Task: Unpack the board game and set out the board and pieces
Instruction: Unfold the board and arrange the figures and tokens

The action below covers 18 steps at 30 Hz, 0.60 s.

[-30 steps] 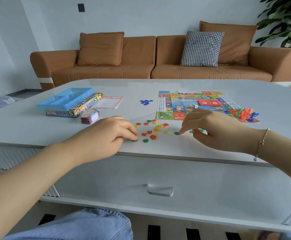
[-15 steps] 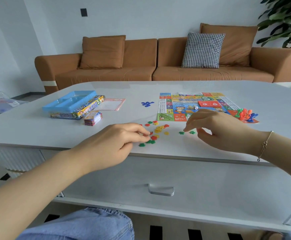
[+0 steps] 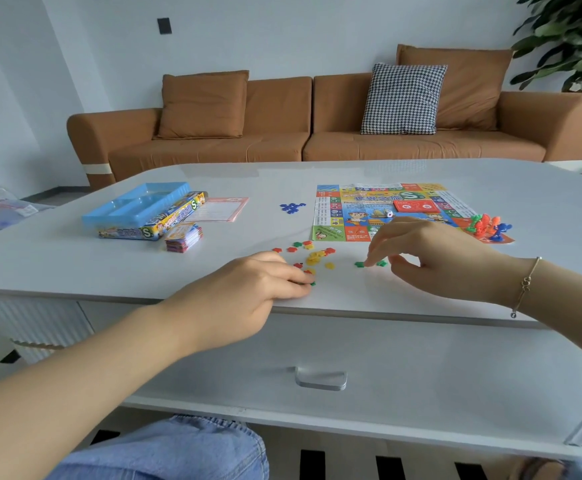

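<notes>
Under your left hand [image 3: 248, 292], fingertips pinch small green plastic tokens [image 3: 312, 283] near the desk [image 3: 75, 258] edge; your right hand [image 3: 431, 252] pinches another green token [image 3: 359, 264], apparently sorting colours. Beyond lies the unfolded colourful paper board [image 3: 362, 202].

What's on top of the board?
On the board: a red card stack, a die, and figures at its right corner. The right hand hides the near edge.
</notes>
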Available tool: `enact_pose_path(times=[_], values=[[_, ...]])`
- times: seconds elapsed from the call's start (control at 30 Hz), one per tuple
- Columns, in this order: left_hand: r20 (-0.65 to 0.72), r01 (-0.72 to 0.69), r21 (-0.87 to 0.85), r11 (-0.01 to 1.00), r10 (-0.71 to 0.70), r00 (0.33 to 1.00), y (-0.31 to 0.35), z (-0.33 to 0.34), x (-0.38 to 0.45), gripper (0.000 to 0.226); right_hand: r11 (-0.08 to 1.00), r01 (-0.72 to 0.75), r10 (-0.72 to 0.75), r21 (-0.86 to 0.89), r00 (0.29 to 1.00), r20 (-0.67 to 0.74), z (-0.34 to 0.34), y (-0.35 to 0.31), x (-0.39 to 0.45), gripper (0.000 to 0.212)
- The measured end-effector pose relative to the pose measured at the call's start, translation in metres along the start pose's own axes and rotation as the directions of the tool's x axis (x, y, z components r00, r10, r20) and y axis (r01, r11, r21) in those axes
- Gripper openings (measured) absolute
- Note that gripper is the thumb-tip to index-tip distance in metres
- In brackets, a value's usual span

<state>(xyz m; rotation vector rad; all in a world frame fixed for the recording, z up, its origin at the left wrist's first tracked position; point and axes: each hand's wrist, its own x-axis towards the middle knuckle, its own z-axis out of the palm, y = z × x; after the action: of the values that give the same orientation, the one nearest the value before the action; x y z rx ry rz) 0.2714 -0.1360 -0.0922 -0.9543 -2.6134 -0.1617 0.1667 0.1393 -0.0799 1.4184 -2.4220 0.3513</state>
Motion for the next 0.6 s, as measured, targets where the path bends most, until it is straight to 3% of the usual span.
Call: enact_pose_path(times=[0.17,0.33,0.6], values=[[-0.012,-0.037,-0.025,0.999,0.037,0.999,0.009,0.008,0.017,0.062,0.999,-0.032,0.032,0.014,0.999,-0.003,-0.002,0.002,-0.001,0.039],[-0.019,-0.051,-0.029,0.998,0.050,0.999,0.010,0.011,0.029,0.061,0.993,-0.097,0.088,0.060,0.985,0.146,0.001,0.002,0.000,0.058],[0.029,-0.073,0.036,0.997,0.072,0.997,0.008,0.022,0.059,0.063,0.987,-0.149,0.143,0.068,0.986,0.083,-0.009,0.017,-0.014,0.050]])
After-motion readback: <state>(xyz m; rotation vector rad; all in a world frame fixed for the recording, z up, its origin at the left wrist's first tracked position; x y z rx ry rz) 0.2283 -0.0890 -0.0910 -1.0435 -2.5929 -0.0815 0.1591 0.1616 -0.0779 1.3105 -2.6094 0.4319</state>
